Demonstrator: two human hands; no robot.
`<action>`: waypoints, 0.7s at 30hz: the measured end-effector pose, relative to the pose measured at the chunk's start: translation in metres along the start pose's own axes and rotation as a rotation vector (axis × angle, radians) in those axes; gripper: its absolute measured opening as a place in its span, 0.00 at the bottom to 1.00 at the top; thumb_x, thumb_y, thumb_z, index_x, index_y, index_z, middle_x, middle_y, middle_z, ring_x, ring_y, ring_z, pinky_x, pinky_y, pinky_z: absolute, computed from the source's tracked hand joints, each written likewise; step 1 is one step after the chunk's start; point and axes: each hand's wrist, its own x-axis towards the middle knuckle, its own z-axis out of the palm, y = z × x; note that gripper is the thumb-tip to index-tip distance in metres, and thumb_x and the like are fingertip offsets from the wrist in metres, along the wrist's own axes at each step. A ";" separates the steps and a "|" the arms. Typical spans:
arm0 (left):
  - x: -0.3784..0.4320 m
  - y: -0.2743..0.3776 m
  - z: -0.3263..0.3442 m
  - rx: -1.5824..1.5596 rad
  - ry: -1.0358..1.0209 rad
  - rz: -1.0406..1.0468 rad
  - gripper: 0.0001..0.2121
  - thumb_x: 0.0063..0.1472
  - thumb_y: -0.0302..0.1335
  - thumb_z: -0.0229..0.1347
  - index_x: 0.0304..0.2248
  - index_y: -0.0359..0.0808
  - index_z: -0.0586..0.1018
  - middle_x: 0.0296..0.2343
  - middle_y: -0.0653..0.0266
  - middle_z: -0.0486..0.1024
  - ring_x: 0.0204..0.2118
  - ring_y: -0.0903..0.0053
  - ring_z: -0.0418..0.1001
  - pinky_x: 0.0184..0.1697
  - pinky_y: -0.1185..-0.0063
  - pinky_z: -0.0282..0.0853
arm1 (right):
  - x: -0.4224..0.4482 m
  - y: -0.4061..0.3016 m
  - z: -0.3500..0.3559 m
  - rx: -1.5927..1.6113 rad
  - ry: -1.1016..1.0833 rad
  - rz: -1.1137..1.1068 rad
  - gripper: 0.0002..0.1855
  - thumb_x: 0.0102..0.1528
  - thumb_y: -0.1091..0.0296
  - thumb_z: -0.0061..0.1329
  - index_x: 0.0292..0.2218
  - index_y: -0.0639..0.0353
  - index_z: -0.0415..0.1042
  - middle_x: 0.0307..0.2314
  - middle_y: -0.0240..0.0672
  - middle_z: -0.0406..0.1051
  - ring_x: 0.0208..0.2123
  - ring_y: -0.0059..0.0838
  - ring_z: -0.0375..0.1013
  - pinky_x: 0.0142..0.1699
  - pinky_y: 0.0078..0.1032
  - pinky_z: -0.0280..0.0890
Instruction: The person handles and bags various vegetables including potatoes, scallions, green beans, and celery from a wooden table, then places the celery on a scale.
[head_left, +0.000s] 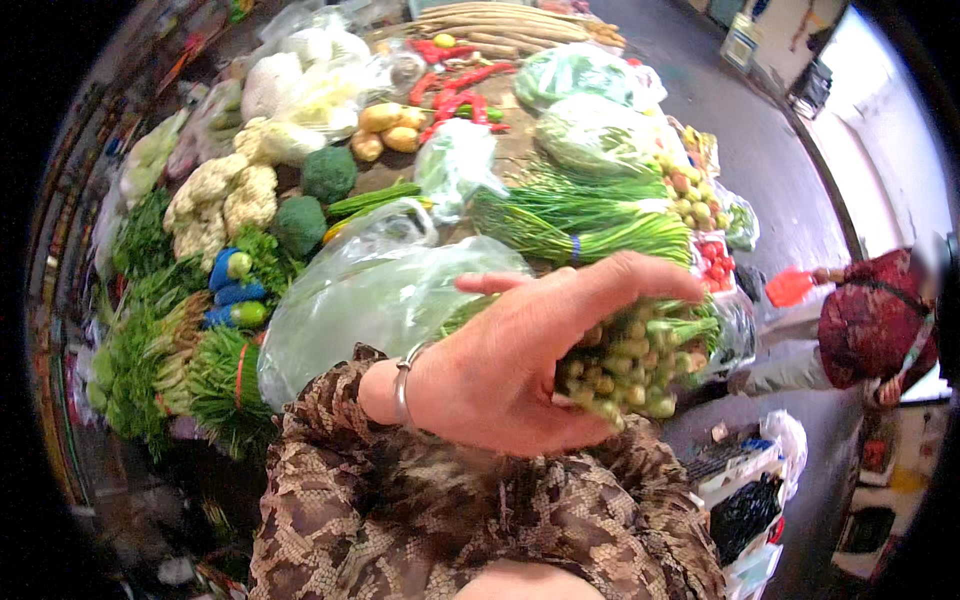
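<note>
My left hand (502, 360), with a metal bangle at its wrist, curls around a bunch of green vegetable stems (626, 360). The pale cut ends of the stems point up at me. A fingertip (487, 282) shows beyond the back of this hand; I cannot tell which hand it belongs to. My right hand is hidden; only its patterned sleeve (652, 454) shows under the bunch. Just past my left wrist lies a large clear plastic bag (337, 315), puffed up. Long thin green stalks (585, 214), tied with a blue band, lie beyond the bunch.
Cauliflower (217, 199), broccoli (328, 174), potatoes (386, 127) and red peppers (457, 97) lie across the stall. Banded greens (232, 382) are at left. Near the right edge, a person (874, 337) holds a red bag (789, 288). A crate (742, 495) stands at lower right.
</note>
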 end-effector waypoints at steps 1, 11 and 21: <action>0.010 -0.004 0.002 0.028 -0.078 0.011 0.41 0.48 0.22 0.64 0.58 0.29 0.53 0.47 0.56 0.69 0.47 0.79 0.70 0.47 0.82 0.66 | -0.003 0.001 -0.006 -0.026 0.005 -0.024 0.38 0.42 0.66 0.64 0.52 0.61 0.60 0.43 0.38 0.67 0.46 0.28 0.67 0.53 0.29 0.61; 0.001 -0.151 0.029 -0.240 -0.552 -0.258 0.54 0.37 0.35 0.73 0.61 0.33 0.51 0.53 0.54 0.64 0.56 0.74 0.61 0.57 0.76 0.57 | -0.007 -0.088 -0.077 0.461 0.062 -0.395 0.30 0.46 0.61 0.53 0.48 0.56 0.58 0.33 0.36 0.65 0.39 0.36 0.67 0.57 0.40 0.59; -0.009 -0.198 0.071 -0.145 -0.504 -0.509 0.55 0.42 0.36 0.71 0.61 0.31 0.46 0.55 0.55 0.62 0.57 0.77 0.59 0.59 0.78 0.55 | -0.061 -0.112 -0.227 0.833 0.701 -0.347 0.20 0.48 0.67 0.54 0.42 0.64 0.67 0.34 0.40 0.70 0.39 0.36 0.70 0.56 0.41 0.59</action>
